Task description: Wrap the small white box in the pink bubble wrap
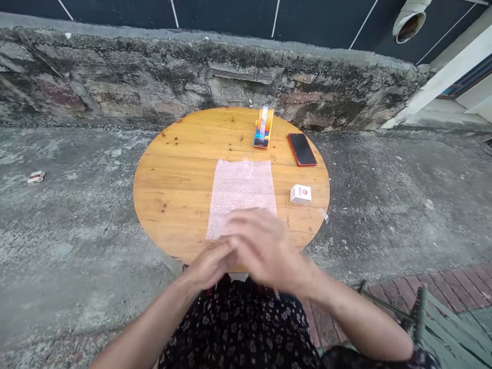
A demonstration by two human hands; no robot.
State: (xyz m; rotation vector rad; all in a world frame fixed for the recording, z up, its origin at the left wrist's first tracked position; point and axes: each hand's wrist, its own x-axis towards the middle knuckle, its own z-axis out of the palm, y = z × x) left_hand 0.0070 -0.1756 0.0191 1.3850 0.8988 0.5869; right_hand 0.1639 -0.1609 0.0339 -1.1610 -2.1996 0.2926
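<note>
A pinkish sheet of bubble wrap lies flat on the round wooden table. Over its near edge my two hands meet, blurred by motion. My right hand is in front, its fingers smeared and reaching across to the left. Partly behind it, my left hand touches or nearly touches it, with most of its fingers hidden. Whether anything is between them cannot be made out. A small white box stands on the table to the right of the sheet.
Beyond the sheet stands an orange and blue tape dispenser. A red-edged phone lies at the right. A clear strip, seemingly tape, hangs at the table's right edge. A stone wall runs behind; a green chair is lower right.
</note>
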